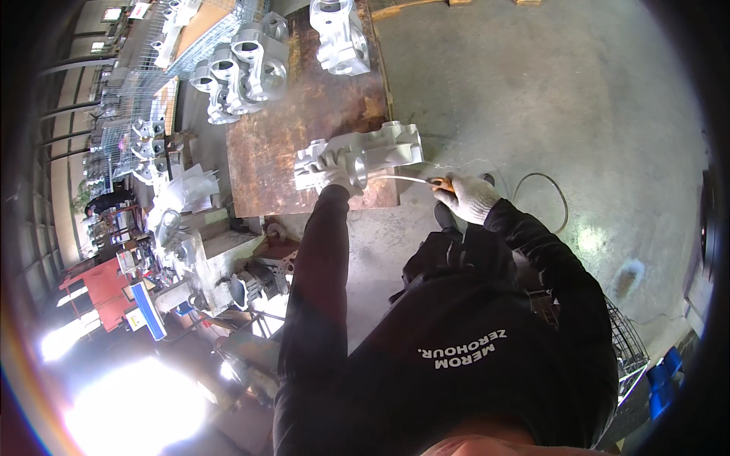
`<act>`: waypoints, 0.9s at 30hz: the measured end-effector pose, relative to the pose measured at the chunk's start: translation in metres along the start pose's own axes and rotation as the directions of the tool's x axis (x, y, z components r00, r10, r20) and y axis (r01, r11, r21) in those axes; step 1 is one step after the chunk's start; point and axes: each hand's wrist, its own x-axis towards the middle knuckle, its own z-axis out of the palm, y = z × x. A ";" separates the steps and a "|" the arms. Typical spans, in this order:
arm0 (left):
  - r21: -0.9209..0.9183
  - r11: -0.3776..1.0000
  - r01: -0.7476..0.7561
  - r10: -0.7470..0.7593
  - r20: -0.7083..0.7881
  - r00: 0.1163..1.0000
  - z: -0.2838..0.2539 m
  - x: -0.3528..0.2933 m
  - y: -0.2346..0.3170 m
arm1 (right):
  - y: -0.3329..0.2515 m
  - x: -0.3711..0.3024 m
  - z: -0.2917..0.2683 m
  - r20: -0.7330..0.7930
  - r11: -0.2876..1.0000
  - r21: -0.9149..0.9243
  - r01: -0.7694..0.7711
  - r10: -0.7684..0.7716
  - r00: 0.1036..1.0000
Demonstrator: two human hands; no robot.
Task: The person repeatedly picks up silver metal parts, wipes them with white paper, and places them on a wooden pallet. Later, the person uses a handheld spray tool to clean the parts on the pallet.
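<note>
A silver cast metal part (pixel 388 147) lies near the front right edge of the brown, stained workbench (pixel 296 137). My left hand (pixel 334 171), in a whitish glove, grips its left portion, with the fingers curled over the metal. Off the bench's right edge, my gloved right hand (pixel 470 197) is closed round an air blow gun (pixel 439 183) with an orange body. The gun's thin, pale nozzle tube reaches left to the casting; whether the tip touches it I cannot tell. A dark hose (pixel 561 194) curves behind my right hand.
Several similar silver castings (pixel 247 64) stand at the bench's far left, and another casting (pixel 340 38) sits at its far right. A wire mesh cage (pixel 137 99) and machinery (pixel 198 266) are on the left. Grey concrete floor (pixel 547 91) extends to the right.
</note>
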 end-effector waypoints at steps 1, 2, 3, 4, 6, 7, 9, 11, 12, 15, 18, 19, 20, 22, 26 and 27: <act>-0.006 1.000 0.005 -0.005 0.008 1.000 -0.001 0.001 0.000 | -0.005 0.003 -0.005 -0.001 0.995 0.085 0.056 -0.056 0.998; -0.024 1.000 0.001 -0.001 0.004 1.000 -0.002 0.001 0.000 | -0.008 0.006 -0.010 0.115 0.976 -0.204 -0.079 0.104 0.988; -0.016 1.000 -0.002 0.002 0.023 1.000 -0.003 0.002 -0.001 | -0.011 0.010 -0.010 0.130 0.989 -0.118 -0.089 0.105 0.986; -0.020 1.000 -0.016 0.016 0.029 0.999 -0.004 0.002 -0.001 | -0.013 0.012 -0.009 0.135 0.993 -0.068 -0.097 0.106 0.985; 0.005 1.000 -0.011 0.011 0.005 1.000 -0.001 0.002 -0.003 | -0.016 0.014 -0.001 0.227 0.966 -0.232 -0.113 0.167 0.960; -0.005 1.000 -0.025 0.025 -0.067 0.997 0.001 0.003 -0.005 | -0.017 0.014 0.005 0.298 0.931 -0.356 -0.087 0.201 0.933; -0.053 0.997 -0.058 0.053 -0.098 0.994 0.014 0.007 -0.008 | -0.017 0.014 0.020 0.200 0.946 -0.293 -0.136 0.200 0.959; -0.041 0.997 -0.058 0.053 -0.128 0.990 0.032 0.016 -0.011 | -0.019 0.015 0.036 -0.030 0.994 -0.061 0.086 -0.088 0.996; -0.032 0.998 -0.060 0.055 -0.141 0.989 0.042 0.021 -0.014 | -0.018 0.013 0.040 0.060 0.996 -0.071 0.054 -0.049 0.997; -0.002 0.987 -0.161 0.157 -0.208 0.965 0.062 0.045 -0.012 | -0.017 0.012 0.048 0.291 0.996 -0.066 -0.051 0.068 0.954; -0.040 0.936 -0.350 0.334 -0.220 0.917 0.060 0.051 -0.006 | -0.012 0.013 0.049 0.009 0.996 0.043 -0.075 0.075 0.997; 0.057 0.943 -0.329 0.334 -0.190 0.923 0.054 0.045 -0.005 | -0.011 0.013 0.047 0.058 0.989 0.069 -0.133 0.129 0.990; 0.012 0.941 -0.339 0.337 -0.150 0.929 0.045 0.038 -0.007 | -0.010 0.012 0.044 0.247 0.966 -0.077 -0.247 0.258 0.934; 0.139 0.960 -0.245 0.250 -0.020 0.968 0.031 0.017 -0.014 | -0.012 0.007 0.043 0.152 0.990 0.126 -0.066 0.047 0.987; 0.050 0.962 -0.269 0.274 -0.187 0.943 0.033 0.003 -0.002 | -0.011 -0.002 0.040 0.003 0.970 0.176 -0.167 0.169 0.986; 0.026 0.945 -0.326 0.322 -0.249 0.913 0.037 0.005 0.005 | -0.009 -0.005 0.038 0.148 0.979 0.019 -0.202 0.197 0.969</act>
